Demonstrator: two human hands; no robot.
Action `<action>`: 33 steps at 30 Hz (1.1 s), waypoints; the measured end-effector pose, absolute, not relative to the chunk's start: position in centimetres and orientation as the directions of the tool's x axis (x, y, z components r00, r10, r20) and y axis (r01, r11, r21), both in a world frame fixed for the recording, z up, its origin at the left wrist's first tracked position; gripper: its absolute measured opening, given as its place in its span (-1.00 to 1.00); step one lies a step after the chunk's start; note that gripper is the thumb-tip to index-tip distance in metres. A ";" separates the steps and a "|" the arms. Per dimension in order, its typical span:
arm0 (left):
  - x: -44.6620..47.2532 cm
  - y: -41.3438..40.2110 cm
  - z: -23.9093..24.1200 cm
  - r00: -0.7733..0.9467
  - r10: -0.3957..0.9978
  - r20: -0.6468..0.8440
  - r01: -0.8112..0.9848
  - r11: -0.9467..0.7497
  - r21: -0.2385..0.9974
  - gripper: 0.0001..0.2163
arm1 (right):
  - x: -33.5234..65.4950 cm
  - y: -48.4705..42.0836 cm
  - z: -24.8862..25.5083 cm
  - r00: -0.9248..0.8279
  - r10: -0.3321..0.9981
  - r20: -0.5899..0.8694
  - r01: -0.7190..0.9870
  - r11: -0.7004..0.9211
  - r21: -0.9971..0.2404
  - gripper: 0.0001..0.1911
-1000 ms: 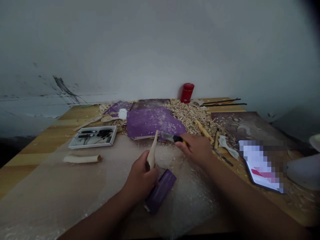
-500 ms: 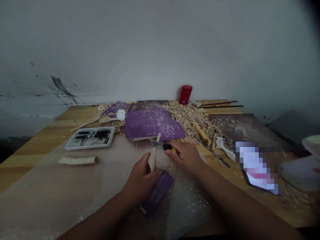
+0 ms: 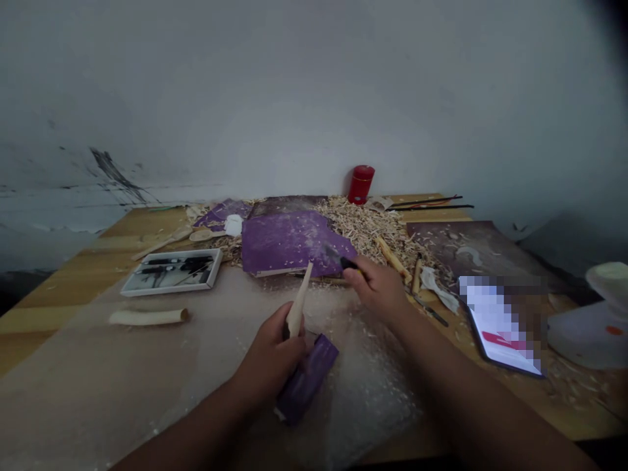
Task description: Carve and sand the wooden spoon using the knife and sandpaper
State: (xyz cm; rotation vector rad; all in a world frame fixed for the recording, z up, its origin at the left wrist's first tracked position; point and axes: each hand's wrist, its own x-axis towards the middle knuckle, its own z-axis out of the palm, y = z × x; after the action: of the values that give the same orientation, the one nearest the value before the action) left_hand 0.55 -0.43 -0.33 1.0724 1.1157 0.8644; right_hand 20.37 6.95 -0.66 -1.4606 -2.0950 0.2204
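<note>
My left hand [image 3: 275, 353] is closed round the thick lower part of a pale carved wooden stick [image 3: 299, 304], whose thin end points up and away from me. In my right hand [image 3: 375, 286] is a knife [image 3: 346, 263] with a black and yellow handle; its blade is blurred and stands apart from the wood, to the right of the tip. A folded piece of purple sandpaper [image 3: 314, 376] lies just below my left hand. Beyond both hands is a large purple sheet [image 3: 289, 239] dusted with wood chips.
Wood shavings [image 3: 377, 226] heap up at the back, beside a red canister [image 3: 362, 184]. On the left are a white tool box [image 3: 171, 271], wooden spoons [image 3: 210, 234] and a pale wooden piece [image 3: 148, 316]. A phone [image 3: 505, 347] and a white lamp-like object [image 3: 589, 333] stand at the right.
My right hand has moved the knife off the wood, up and to the right. My left hand keeps its hold, and the stick has tilted slightly. The view has shifted a little.
</note>
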 end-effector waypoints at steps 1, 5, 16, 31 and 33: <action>0.6 -0.3 -0.3 0.234 0.936 -0.264 -0.049 0.282 0.958 -0.89 | 19.7 6.4 -0.7 -0.311 0.890 0.333 0.790 0.437 -0.429 -0.60; 0.6 -0.2 0.2 0.230 0.943 -0.241 -0.240 0.295 0.925 -0.91 | 17.6 4.4 -0.5 -0.559 0.795 0.235 0.675 0.601 -0.427 -0.60; 0.7 -0.4 -0.2 0.226 0.931 -0.285 -0.352 0.351 0.868 -0.81 | 16.6 3.2 -0.5 -0.683 0.715 0.148 0.621 0.676 -0.398 -0.58; 0.7 -0.8 -0.3 0.336 0.924 -0.185 -0.473 0.335 0.815 -0.87 | 18.5 5.2 -0.2 -0.382 0.864 0.329 0.878 0.451 -0.163 -0.52; 0.7 -0.7 -0.5 0.329 0.925 -0.190 -0.451 0.330 0.829 -0.89 | 18.3 4.9 -0.2 -0.444 0.840 0.312 0.818 0.522 -0.240 -0.53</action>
State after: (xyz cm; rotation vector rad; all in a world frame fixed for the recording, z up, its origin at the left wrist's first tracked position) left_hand 0.67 -0.68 -0.45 0.7542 0.7566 1.0213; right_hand 18.32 4.93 -0.25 -1.3648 -2.3752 0.0749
